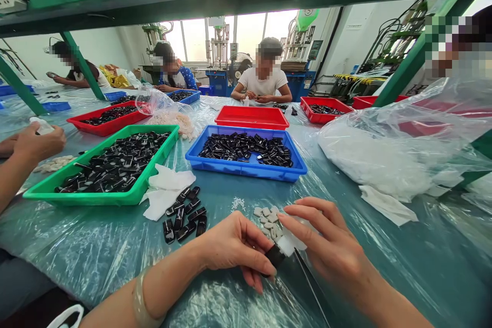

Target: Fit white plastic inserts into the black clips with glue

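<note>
My left hand (242, 246) pinches a small glossy black plastic part (275, 257) between thumb and fingers. Against its far end lies a soft white piece (290, 242), under the bent fingers of my right hand (326, 238); that thumb is mostly hidden. A long thin dark tool (310, 284), perhaps tweezers, slants along the table below my right hand. Just beyond my fingers sits a cluster of small off-white pieces (268, 221), with tiny white scraps (238, 204) beside it. Several loose black parts (185, 215) lie left of my hands.
A blue tray (246, 170) and a green tray (96, 197) hold many black parts. Behind stands a red tray (251, 118). At right is a clear bag (376, 154) of white material. White cloths lie nearby. A co-worker's hands (36, 141) are at left; an overhead green shelf crosses above.
</note>
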The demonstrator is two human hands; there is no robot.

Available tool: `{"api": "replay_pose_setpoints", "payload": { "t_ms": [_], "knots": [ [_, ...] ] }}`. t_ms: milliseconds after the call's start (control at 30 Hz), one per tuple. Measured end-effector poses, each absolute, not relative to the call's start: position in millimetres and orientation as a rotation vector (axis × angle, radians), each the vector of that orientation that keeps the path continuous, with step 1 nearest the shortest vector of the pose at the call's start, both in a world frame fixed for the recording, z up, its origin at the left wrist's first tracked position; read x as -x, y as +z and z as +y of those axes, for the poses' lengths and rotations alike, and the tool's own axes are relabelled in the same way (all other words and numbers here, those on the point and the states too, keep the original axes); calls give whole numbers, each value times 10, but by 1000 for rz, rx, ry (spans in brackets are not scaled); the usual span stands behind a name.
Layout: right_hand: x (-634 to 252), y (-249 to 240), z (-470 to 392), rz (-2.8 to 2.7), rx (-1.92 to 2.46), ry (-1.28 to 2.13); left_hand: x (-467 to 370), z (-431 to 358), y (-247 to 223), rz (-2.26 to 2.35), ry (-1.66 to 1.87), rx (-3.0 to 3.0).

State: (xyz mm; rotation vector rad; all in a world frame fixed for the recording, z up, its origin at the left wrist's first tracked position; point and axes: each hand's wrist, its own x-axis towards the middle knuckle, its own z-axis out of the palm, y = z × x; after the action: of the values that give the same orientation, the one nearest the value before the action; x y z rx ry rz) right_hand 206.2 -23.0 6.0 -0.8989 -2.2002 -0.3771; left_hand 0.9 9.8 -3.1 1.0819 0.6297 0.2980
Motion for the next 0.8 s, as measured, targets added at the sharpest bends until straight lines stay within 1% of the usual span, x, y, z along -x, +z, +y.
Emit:
{"api": "replay_pose_setpoints", "payload": {
  "t_ms": [267, 367, 500, 567, 667, 800],
  "knots": [
    [-2117, 28, -230, -2235, 889, -331, 1, 92, -19, 638, 305, -1081],
    [-2107, 24, -222, -2233, 924, -340, 3, 94, -14, 647, 313, -1086],
    [-2084, 10, -200, -2169, 1013, -446, -14, 91, 1, 676, 332, -1099],
    [-2087, -11, -183, -2102, 1091, -422, -28, 89, 1, 678, 364, -1097],
    [-2120, -58, -138, -1937, 1287, -178, -47, 92, -18, 675, 429, -1086],
    [-2203, -142, -27, -1575, 1677, 348, -58, 110, -43, 721, 533, -1064]
  ]
}}
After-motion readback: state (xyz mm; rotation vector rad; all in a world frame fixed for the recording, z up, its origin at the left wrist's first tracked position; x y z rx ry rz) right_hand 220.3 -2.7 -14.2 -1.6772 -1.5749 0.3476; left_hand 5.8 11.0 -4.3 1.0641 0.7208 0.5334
